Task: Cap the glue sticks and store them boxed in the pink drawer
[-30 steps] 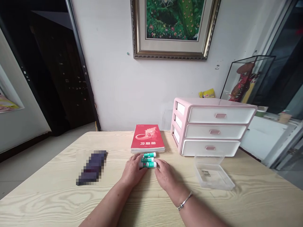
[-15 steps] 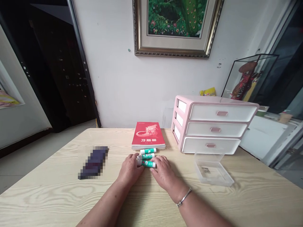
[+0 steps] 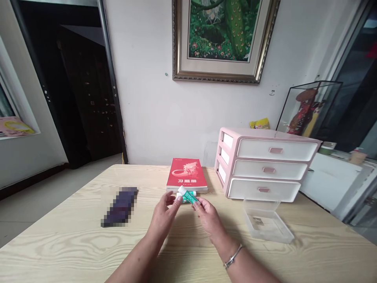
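noting a green-and-white plastic glue stick [image 3: 187, 197] held tilted above the pale pine table [image 3: 59, 245], bridged between both hands just in front of a red paperback book [image 3: 186, 175], apparently so that neither hand bears it alone. the bare right hand [image 3: 208, 219], angled inward, pinches its lower end; the bare left hand [image 3: 163, 220], spread, reaches its white end, contact pressure indeterminable. a second glue stick [image 3: 192, 193] lies just behind.

A home, framed painting [image 3: 217, 39] (peacock), pink drawers [image 3: 266, 165]
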{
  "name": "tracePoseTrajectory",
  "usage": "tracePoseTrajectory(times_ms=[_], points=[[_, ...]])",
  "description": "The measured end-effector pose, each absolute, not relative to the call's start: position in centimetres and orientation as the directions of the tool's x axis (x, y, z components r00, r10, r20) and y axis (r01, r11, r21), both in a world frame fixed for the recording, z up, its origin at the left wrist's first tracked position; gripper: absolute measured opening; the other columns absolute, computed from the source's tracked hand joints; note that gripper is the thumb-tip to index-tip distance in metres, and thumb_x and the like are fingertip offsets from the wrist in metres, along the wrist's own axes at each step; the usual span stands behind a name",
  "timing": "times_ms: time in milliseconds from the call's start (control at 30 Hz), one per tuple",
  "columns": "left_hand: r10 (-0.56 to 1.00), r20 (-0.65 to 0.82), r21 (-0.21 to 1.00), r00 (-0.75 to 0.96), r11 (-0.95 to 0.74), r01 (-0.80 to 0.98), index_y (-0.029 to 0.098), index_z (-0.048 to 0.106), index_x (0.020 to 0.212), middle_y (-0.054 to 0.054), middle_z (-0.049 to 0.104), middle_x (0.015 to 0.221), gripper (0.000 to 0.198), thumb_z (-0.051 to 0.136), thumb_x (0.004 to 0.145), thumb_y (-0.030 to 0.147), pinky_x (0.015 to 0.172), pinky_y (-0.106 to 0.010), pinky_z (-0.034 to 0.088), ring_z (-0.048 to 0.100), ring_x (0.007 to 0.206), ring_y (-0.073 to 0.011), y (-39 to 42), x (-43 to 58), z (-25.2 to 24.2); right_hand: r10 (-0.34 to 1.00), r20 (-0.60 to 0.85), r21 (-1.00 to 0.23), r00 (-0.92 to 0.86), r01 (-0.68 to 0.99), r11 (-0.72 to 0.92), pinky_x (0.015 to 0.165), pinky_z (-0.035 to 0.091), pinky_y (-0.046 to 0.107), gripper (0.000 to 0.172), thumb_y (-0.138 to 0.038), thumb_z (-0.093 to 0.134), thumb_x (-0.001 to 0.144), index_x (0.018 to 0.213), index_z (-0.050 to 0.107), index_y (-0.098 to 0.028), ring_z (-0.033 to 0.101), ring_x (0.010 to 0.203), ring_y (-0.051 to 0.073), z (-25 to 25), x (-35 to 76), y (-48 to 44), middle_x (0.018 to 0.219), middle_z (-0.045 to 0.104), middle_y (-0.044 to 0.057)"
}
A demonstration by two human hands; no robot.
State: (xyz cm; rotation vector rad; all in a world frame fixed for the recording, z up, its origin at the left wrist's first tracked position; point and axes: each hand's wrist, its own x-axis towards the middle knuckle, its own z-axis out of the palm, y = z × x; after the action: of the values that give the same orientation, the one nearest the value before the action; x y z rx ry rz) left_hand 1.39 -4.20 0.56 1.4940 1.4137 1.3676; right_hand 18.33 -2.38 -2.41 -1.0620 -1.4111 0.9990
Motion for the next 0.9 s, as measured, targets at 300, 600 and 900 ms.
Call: tracePoseTrajectory(times_ms=[300,600,900], points=[[0.914,0.384,0.817,0.132,-0.403,0.413,0.020,0.058,0.103,-0.004,0.069,0.092,0.032,0.045,0.094,0.048,0.075,-0.028,0.047,0.063,0.084,-0.0198,-5.4,2.8,0.5,0.913,0.348,-0.926,-0.213,0.075,0.370,0.066,0.045,0.026,0.034,-0.049,0.052,0.092,0.097,0.067,-0.019,0.057,0.074,0.016,-0.3,17.6,-5.1,0.078,0.063,0.002],[0.896,0.227,0.446,0.383,-0.445,0.777,0.024,0.060,0.106,-0.005,0.072,0.097,0.022,0.047,0.091,0.035,0.066,-0.026,0.039,0.067,0.084,-0.0235,-6.5,3.5,0.3,0.936,0.347,-0.821,-0.061,0.462,0.334,0.065,0.040,0.026,0.031,-0.043,0.041,0.095,0.082,0.057,-0.022,0.057,0.072,0.017,-1.3,18.3,-4.7,0.074,0.063,0.001],[0.844,0.012,0.826,0.537,-0.311,0.470,0.017,0.054,0.082,0.004,0.051,0.068,0.037,0.056,0.084,0.053,0.056,-0.022,0.030,0.040,0.060,-0.0100,-6.9,3.4,1.2,0.968,0.249,-0.891,-0.034,0.385,0.243,0.050,0.032,0.022,0.019,-0.018,0.037,0.081,0.077,0.056,-0.021,0.043,0.052,0.013,-0.6,18.0,-5.1,0.054,0.044,-0.005]])
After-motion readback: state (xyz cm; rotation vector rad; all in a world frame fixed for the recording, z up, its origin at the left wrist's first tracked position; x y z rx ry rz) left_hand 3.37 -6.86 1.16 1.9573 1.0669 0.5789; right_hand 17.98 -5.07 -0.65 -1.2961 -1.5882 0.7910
